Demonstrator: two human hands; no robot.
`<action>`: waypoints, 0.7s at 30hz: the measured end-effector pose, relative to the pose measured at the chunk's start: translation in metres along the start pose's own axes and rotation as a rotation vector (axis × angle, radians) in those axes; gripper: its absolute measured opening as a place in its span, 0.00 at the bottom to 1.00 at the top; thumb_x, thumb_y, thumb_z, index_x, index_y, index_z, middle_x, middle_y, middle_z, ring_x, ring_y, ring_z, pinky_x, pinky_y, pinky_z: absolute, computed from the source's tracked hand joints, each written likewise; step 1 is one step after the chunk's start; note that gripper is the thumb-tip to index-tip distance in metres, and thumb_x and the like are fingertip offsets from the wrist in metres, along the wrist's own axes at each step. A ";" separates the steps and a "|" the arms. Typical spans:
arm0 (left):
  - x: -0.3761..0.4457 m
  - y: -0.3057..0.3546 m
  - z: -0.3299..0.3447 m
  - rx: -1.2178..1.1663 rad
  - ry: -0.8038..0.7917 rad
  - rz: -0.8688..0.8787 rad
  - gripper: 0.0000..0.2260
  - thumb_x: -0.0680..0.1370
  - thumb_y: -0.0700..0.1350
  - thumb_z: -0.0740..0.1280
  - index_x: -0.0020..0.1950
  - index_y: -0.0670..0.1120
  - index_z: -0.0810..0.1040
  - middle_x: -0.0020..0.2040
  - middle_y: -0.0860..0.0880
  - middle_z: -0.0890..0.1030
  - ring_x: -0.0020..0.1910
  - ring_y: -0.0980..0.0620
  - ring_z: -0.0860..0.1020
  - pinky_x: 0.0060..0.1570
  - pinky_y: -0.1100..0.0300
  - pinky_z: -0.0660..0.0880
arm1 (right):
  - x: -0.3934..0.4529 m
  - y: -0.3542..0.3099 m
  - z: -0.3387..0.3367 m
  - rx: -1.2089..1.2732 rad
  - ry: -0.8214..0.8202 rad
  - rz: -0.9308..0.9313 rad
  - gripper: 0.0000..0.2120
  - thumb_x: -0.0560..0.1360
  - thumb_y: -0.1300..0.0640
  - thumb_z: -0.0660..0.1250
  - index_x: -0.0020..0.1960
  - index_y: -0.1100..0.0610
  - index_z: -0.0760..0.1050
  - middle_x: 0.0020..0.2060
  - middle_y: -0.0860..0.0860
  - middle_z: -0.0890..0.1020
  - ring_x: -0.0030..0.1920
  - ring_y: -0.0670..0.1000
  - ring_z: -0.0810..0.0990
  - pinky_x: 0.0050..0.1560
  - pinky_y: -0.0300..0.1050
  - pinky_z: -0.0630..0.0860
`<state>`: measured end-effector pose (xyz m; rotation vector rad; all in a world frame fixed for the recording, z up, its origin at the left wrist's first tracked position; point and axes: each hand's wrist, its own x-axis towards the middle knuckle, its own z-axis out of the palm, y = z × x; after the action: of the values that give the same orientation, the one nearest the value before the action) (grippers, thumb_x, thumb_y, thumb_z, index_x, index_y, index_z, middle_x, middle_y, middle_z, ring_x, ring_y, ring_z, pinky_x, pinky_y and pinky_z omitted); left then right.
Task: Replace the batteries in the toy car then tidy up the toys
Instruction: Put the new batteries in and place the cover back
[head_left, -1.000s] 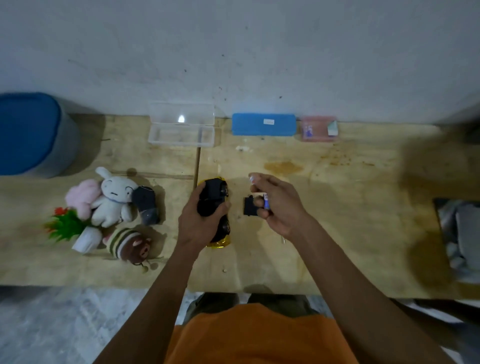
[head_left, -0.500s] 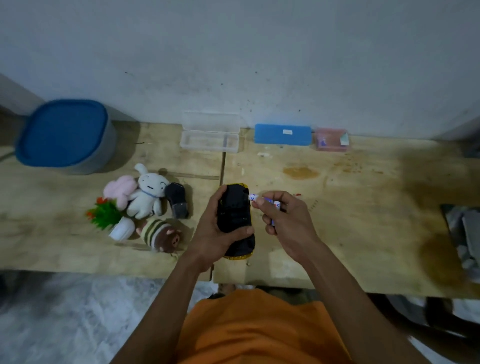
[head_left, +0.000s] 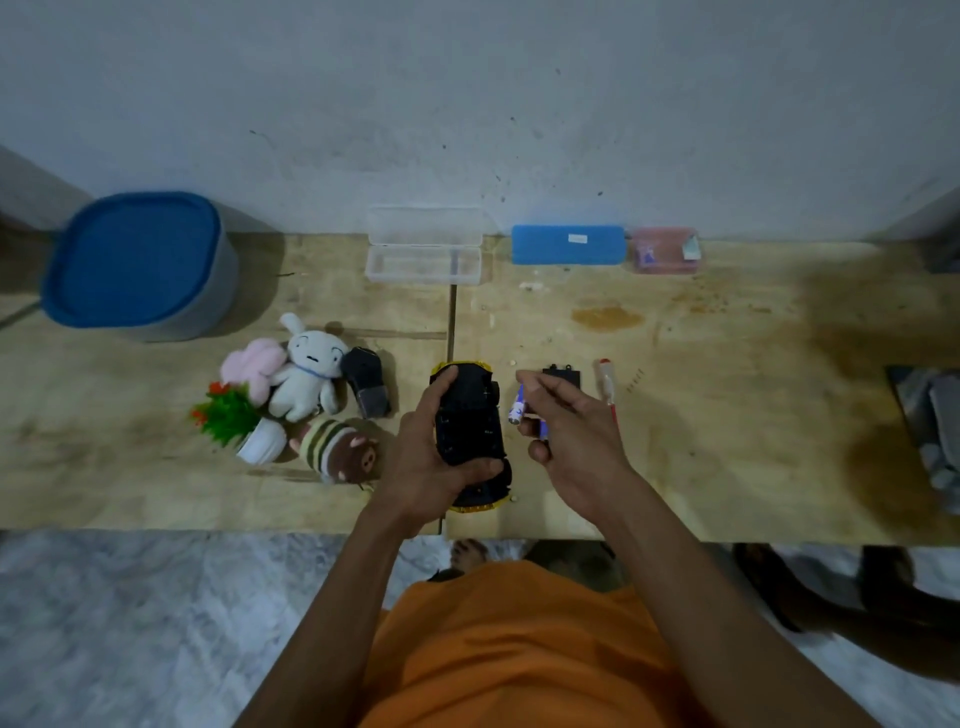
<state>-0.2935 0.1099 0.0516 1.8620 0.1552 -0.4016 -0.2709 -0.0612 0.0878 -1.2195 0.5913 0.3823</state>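
The left hand (head_left: 426, 457) is clamped around the upturned toy car (head_left: 470, 421). At its 3 o'clock, the right hand (head_left: 571, 441) pinches a battery (head_left: 518, 408) above the desk (head_left: 727, 415).

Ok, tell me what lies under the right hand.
Under the right hand: the wooden table and part of the black battery cover. The cover's near part is hidden.

Both forearms are extended forward from the body, bare to the elbow and converging slightly. The left hand (head_left: 441, 457) is curled around the car (head_left: 470, 421) — the thumb laid across its near end, the fingers wrapped over the far left edge, the underside turned up. The right hand (head_left: 571, 436) is raised just beside it, and a battery (head_left: 517, 408) is pinched between thumb and fingertips — the remaining fingers are tucked under.
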 end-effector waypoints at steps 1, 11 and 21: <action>-0.001 0.000 0.000 -0.008 -0.004 0.002 0.50 0.59 0.55 0.81 0.76 0.67 0.59 0.66 0.63 0.72 0.66 0.52 0.74 0.60 0.41 0.78 | -0.001 -0.002 0.001 0.024 0.007 0.061 0.08 0.81 0.58 0.66 0.56 0.57 0.83 0.41 0.52 0.82 0.34 0.48 0.76 0.25 0.37 0.66; -0.003 -0.004 0.010 -0.033 -0.029 -0.003 0.50 0.59 0.51 0.83 0.76 0.66 0.61 0.68 0.50 0.73 0.65 0.50 0.76 0.60 0.42 0.79 | -0.001 0.004 0.015 -0.315 -0.050 -0.036 0.03 0.76 0.63 0.72 0.45 0.62 0.80 0.32 0.55 0.81 0.30 0.49 0.79 0.26 0.38 0.72; -0.001 0.003 0.013 -0.117 -0.036 -0.007 0.49 0.61 0.43 0.81 0.77 0.57 0.62 0.68 0.57 0.76 0.64 0.50 0.78 0.61 0.43 0.79 | 0.003 0.014 0.010 -0.883 -0.071 -0.386 0.14 0.71 0.57 0.77 0.56 0.57 0.83 0.46 0.52 0.84 0.46 0.48 0.82 0.45 0.36 0.79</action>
<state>-0.2963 0.0969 0.0507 1.7384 0.1570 -0.4221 -0.2738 -0.0472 0.0779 -2.1101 0.0881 0.3627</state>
